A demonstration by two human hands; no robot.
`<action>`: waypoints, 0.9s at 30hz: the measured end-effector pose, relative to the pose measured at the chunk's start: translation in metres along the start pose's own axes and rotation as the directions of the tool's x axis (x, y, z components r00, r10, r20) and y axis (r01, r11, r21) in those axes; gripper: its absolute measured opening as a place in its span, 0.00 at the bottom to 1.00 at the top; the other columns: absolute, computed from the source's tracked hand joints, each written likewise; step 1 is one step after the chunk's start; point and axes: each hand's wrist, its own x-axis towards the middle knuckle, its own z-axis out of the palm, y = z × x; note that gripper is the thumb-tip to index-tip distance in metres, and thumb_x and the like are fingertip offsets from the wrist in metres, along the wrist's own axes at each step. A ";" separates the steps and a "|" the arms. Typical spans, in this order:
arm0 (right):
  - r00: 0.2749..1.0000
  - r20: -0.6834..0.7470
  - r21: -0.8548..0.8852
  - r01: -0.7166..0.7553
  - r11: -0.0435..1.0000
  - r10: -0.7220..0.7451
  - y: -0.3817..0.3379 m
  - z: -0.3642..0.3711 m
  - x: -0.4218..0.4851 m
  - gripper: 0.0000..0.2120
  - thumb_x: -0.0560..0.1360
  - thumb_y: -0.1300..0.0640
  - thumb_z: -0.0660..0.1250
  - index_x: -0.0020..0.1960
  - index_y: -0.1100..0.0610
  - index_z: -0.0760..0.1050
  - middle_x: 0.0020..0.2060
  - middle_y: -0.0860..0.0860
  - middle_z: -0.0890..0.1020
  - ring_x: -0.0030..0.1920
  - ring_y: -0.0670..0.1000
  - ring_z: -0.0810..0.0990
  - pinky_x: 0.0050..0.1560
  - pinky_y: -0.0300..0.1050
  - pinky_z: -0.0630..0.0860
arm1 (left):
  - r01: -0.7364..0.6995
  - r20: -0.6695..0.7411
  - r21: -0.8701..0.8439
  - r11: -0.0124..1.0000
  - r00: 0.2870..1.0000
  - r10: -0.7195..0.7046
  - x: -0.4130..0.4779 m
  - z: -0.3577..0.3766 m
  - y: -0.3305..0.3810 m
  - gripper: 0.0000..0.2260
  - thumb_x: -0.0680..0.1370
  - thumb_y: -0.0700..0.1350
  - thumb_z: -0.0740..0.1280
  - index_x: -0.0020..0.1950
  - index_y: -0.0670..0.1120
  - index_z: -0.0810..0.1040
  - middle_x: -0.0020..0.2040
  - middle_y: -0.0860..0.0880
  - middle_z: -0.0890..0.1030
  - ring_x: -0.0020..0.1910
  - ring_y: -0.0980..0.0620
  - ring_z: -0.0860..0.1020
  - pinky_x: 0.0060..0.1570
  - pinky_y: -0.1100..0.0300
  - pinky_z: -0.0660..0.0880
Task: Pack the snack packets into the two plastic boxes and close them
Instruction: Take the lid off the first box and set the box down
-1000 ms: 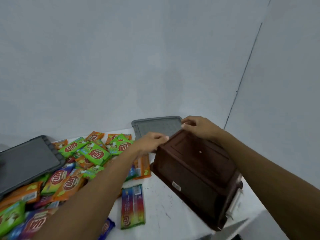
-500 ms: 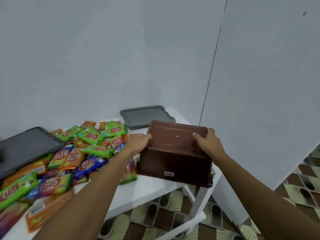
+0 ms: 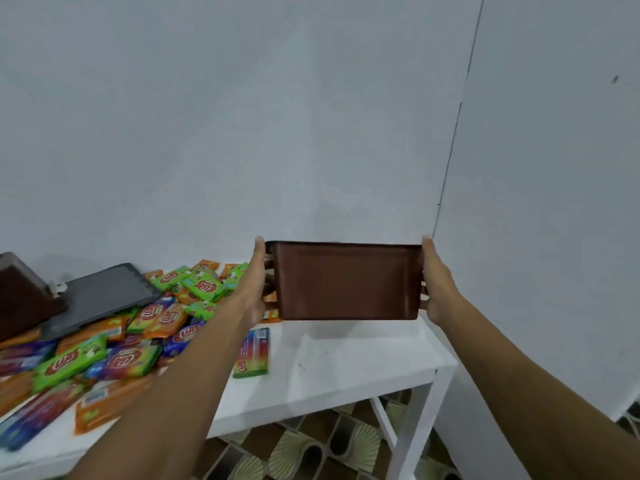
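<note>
Two ends of the brown box [image 3: 346, 282] are clasped: our left grip [image 3: 254, 289] curls its fingers round one, our right grip [image 3: 434, 285] round the other. We hold it upright over the white bench [image 3: 329, 362]; snack packets [image 3: 145, 323] lie heaped to its left.

Brown boxes: two, held box [image 3: 346, 282] and far-left box [image 3: 20, 296]. Grey lid [image 3: 100, 296]: one. Snack packets [image 3: 204, 285]: big heap, too many to count. Hands: two, left hand [image 3: 254, 289] and right hand [image 3: 438, 289]. Counter [image 3: 346, 358]: one.
</note>
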 end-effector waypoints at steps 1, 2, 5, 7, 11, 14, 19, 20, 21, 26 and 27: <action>1.000 0.010 0.018 -0.017 1.000 0.017 0.001 0.000 0.002 0.31 0.73 0.28 0.56 0.60 0.51 0.75 0.52 0.48 0.80 0.55 0.53 0.77 0.60 0.57 0.74 | 0.006 -0.015 -0.011 1.000 1.000 -0.006 -0.001 0.002 -0.002 0.27 0.76 0.71 0.53 0.40 0.49 0.77 0.27 0.51 0.76 0.28 0.52 0.73 0.26 0.62 0.72; 0.999 0.022 0.032 -0.037 0.999 0.036 0.001 0.000 0.003 0.28 0.73 0.29 0.57 0.58 0.50 0.75 0.50 0.48 0.79 0.53 0.53 0.77 0.58 0.56 0.74 | 0.016 -0.027 -0.026 1.000 1.000 -0.016 -0.001 0.002 -0.004 0.26 0.77 0.70 0.54 0.39 0.49 0.76 0.27 0.51 0.76 0.29 0.51 0.73 0.25 0.62 0.72; 0.992 0.080 0.002 -0.097 0.995 0.097 0.004 -0.003 0.006 0.14 0.74 0.41 0.62 0.46 0.52 0.74 0.42 0.49 0.77 0.44 0.52 0.76 0.46 0.51 0.74 | 0.101 -0.046 -0.056 0.993 0.994 -0.104 -0.001 -0.005 -0.011 0.17 0.76 0.59 0.61 0.35 0.48 0.71 0.31 0.49 0.73 0.31 0.50 0.71 0.32 0.59 0.71; 0.985 0.125 -0.031 -0.120 0.992 0.122 0.010 -0.007 0.013 0.06 0.72 0.52 0.62 0.42 0.54 0.73 0.39 0.51 0.74 0.42 0.53 0.74 0.44 0.50 0.74 | 0.128 -0.058 -0.067 0.990 0.990 -0.132 0.003 -0.011 -0.020 0.09 0.74 0.49 0.61 0.35 0.48 0.69 0.33 0.48 0.70 0.32 0.50 0.69 0.34 0.58 0.71; 0.984 0.138 -0.097 -0.098 0.990 0.111 0.026 -0.007 0.034 0.07 0.70 0.64 0.60 0.47 0.59 0.74 0.42 0.54 0.74 0.45 0.54 0.75 0.51 0.56 0.77 | 0.078 -0.146 0.019 0.997 0.986 -0.075 0.011 -0.007 -0.038 0.05 0.77 0.39 0.57 0.42 0.45 0.70 0.37 0.46 0.70 0.35 0.50 0.70 0.33 0.56 0.70; 0.987 0.123 -0.213 -0.079 0.974 0.107 0.037 -0.007 0.048 0.07 0.70 0.65 0.62 0.48 0.61 0.74 0.42 0.56 0.75 0.43 0.54 0.75 0.50 0.56 0.78 | 0.040 -0.219 0.190 0.981 0.976 0.003 0.025 -0.008 -0.054 0.10 0.78 0.40 0.59 0.59 0.43 0.69 0.45 0.44 0.75 0.39 0.49 0.75 0.32 0.57 0.73; 0.995 0.070 -0.434 -0.036 0.900 0.073 0.047 -0.007 0.071 0.17 0.74 0.55 0.66 0.59 0.61 0.70 0.53 0.59 0.79 0.47 0.56 0.78 0.46 0.53 0.79 | 0.044 -0.247 0.559 0.828 0.962 0.116 0.050 -0.022 -0.065 0.31 0.69 0.57 0.68 0.67 0.44 0.68 0.62 0.42 0.77 0.57 0.43 0.78 0.57 0.45 0.77; 0.996 0.075 -0.480 -0.001 0.877 0.042 0.046 -0.005 0.075 0.20 0.75 0.53 0.66 0.63 0.60 0.68 0.56 0.59 0.78 0.49 0.57 0.78 0.46 0.53 0.79 | 0.018 -0.227 0.649 0.761 0.959 0.171 0.050 -0.020 -0.064 0.29 0.72 0.55 0.68 0.68 0.43 0.68 0.65 0.41 0.76 0.61 0.42 0.76 0.61 0.44 0.75; 0.996 0.084 -0.541 0.049 0.840 -0.003 0.046 -0.002 0.079 0.23 0.75 0.52 0.65 0.67 0.60 0.65 0.58 0.58 0.76 0.51 0.57 0.77 0.46 0.52 0.78 | -0.012 -0.194 0.733 0.680 0.955 0.226 0.051 -0.017 -0.064 0.29 0.75 0.53 0.68 0.72 0.43 0.65 0.69 0.41 0.71 0.66 0.41 0.72 0.65 0.44 0.71; 0.953 0.244 -0.828 0.302 0.473 -0.182 0.049 0.011 0.095 0.29 0.75 0.46 0.65 0.71 0.56 0.62 0.64 0.59 0.70 0.60 0.62 0.75 0.57 0.55 0.74 | -0.117 0.023 0.958 0.263 0.942 0.336 0.062 -0.005 -0.064 0.34 0.79 0.57 0.62 0.79 0.44 0.53 0.79 0.45 0.54 0.77 0.44 0.55 0.74 0.47 0.59; 0.945 0.273 -0.847 0.325 0.421 -0.181 0.051 0.011 0.097 0.29 0.75 0.45 0.65 0.70 0.55 0.63 0.65 0.58 0.68 0.60 0.62 0.75 0.59 0.56 0.74 | -0.088 0.021 0.977 0.196 0.947 0.321 0.062 -0.004 -0.065 0.35 0.79 0.59 0.60 0.79 0.44 0.51 0.80 0.45 0.53 0.78 0.44 0.52 0.76 0.47 0.55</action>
